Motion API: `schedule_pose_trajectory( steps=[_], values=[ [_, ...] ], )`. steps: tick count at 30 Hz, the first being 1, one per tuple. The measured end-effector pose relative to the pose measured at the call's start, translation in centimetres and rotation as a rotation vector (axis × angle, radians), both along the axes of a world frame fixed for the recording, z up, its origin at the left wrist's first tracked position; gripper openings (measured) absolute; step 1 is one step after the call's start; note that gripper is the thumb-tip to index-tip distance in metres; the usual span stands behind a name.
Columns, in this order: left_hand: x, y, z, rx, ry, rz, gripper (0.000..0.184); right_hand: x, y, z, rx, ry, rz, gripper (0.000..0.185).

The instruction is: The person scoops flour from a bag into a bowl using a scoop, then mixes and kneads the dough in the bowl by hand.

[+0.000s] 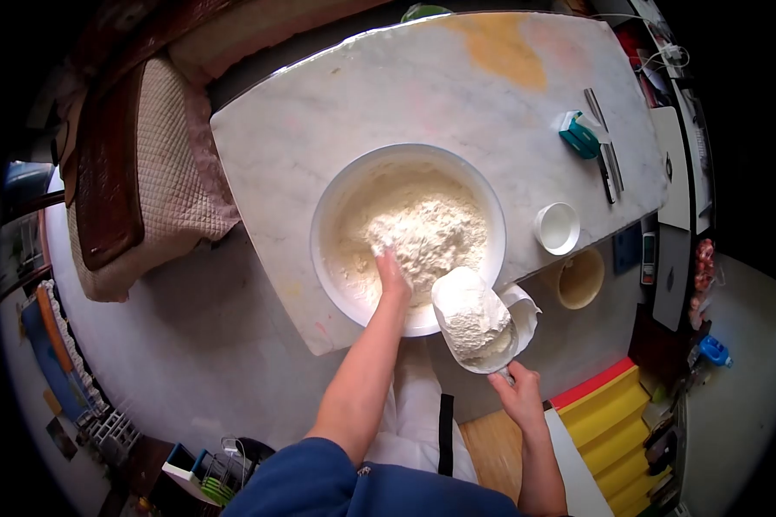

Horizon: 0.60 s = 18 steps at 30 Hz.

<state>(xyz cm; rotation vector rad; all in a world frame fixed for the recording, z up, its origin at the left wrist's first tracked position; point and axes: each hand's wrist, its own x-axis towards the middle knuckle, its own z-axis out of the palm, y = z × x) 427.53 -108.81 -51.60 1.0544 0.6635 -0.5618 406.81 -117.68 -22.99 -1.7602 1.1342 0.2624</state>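
Note:
A large white bowl (320, 267) stands near the table's front edge, with loose, clumpy flour (440, 228) inside. My left hand (391, 271) reaches into the bowl. Its fingers are floury and partly sunk in the flour, so their pose is unclear. My right hand (519, 395) is closed round the handle of a white scoop (485, 365) at the bowl's front right rim. White flour (476, 326) fills much of the scoop, which is tilted with its far end over the rim. A white, curved piece (524, 314) shows beside the scoop; I cannot tell what it is.
On the marble-look table (319, 103), a small white cup (557, 228) stands right of the bowl. Farther right lie a teal-and-white object (581, 136), a knife (608, 177) and a metal rod (608, 142). A round container (580, 278) sits lower, beyond the table edge. A covered chair (168, 164) stands left.

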Motion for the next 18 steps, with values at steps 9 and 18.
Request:
schedule_pose_trajectory(
  steps=[9, 18],
  values=[
    [1.6, -3.7, 4.6, 0.582, -0.663, -0.734, 0.077, 0.2, -0.4, 1.1, -0.001, 0.067, 0.001, 0.017],
    [3.9, -8.0, 8.3, 0.906, -0.911, -1.557, 0.067, 0.1, -0.4, 1.1, -0.020, 0.059, 0.009, 0.017]
  ],
)
